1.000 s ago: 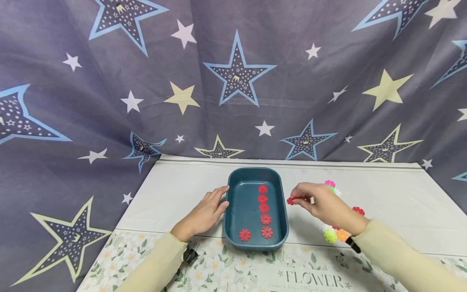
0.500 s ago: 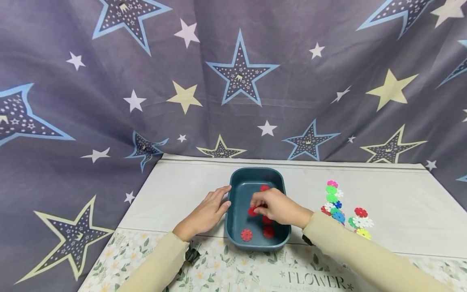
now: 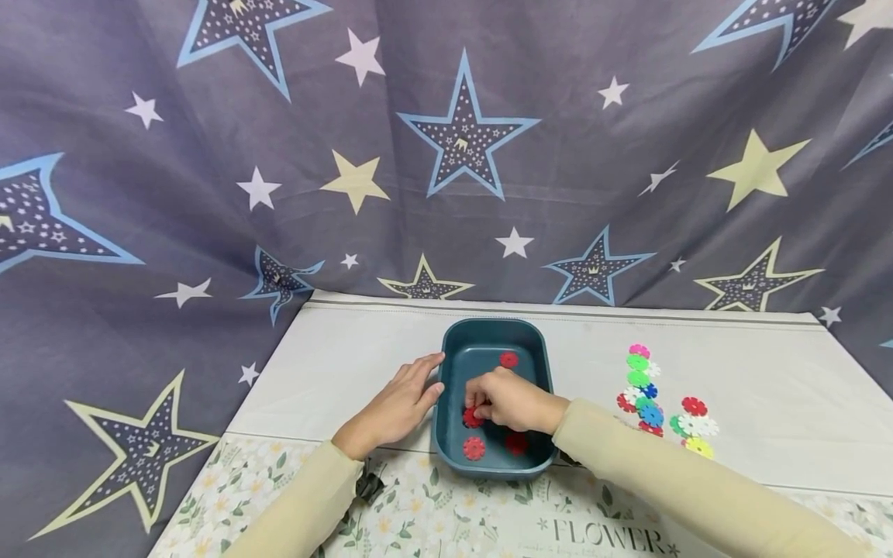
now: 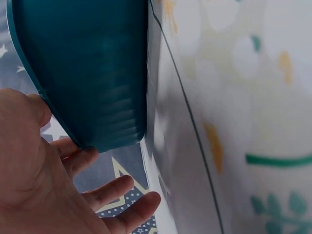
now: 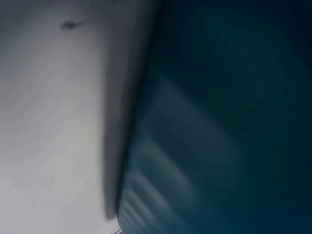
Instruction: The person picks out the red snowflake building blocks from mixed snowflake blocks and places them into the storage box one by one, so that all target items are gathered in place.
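Note:
A dark teal bin [image 3: 453, 349] stands on the table with several red notched plastic discs in it. One red disc [image 3: 474, 449] lies at its near left, another red disc [image 3: 508, 359] at the far right. Inside the bin my right hand [image 3: 512, 399] pinches a red notched disc [image 3: 471, 418], just behind the near-left one. That hand hides part of the right-hand column. My left hand [image 3: 391, 407] touches the bin's left side with its fingertips and thumb. In the left wrist view, its fingers [image 4: 129, 212] are spread by the bin's wall [image 4: 97, 73].
Right of the bin lies a loose group of coloured notched discs [image 3: 638, 377], with a second small cluster [image 3: 693, 424] beside it. A star-printed curtain [image 3: 593, 178] hangs behind the table. The right wrist view shows mostly the bin's outer wall [image 5: 195, 136].
My right hand has carried a red disc from beside the bin, over its right wall, then left and nearer, down into the bin. My left hand has stayed on the bin's side.

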The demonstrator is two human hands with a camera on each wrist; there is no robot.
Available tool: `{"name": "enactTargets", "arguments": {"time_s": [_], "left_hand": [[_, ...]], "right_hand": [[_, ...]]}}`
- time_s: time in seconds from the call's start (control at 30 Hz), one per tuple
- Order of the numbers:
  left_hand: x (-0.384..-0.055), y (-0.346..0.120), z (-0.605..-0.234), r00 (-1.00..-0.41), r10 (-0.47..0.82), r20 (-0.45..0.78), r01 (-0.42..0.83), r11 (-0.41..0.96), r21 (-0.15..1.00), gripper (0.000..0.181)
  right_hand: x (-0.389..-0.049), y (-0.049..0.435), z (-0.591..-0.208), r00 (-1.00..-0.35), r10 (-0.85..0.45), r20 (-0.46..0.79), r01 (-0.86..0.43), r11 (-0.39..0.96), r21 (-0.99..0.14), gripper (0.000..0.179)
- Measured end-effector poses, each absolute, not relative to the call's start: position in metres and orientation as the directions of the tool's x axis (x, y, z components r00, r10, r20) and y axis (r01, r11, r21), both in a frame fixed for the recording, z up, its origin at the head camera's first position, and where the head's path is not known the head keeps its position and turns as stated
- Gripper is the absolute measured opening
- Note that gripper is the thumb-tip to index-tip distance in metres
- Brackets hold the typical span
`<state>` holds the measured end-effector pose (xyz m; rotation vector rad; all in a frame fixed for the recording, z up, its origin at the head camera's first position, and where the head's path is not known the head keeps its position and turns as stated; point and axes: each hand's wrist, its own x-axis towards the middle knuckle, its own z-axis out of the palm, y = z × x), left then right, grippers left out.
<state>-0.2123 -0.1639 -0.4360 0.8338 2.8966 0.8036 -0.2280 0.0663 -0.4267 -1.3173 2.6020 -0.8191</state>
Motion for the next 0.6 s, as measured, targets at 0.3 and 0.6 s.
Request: {"name": "enactTargets", "arguments": {"time_s": [0.3, 0.6], "left_hand": [[-0.2126, -0.1636, -0.4351, -0.862, 0.499, 0.091, 0.476, 0.731, 0.49, 0.053], [-0.2116, -0.1628, -0.4362, -0.858, 0.502, 0.111, 0.486, 0.721, 0.494, 0.051]], "right_hand": [[-0.2232, 0.0611, -0.4291, -0.651, -0.752, 0.101, -0.7, 0.544, -0.464, 0.012], [-0.2218, 0.0625, -0.4305, -0.656, -0.748, 0.104, -0.701, 0.553, -0.451, 0.01]]}}
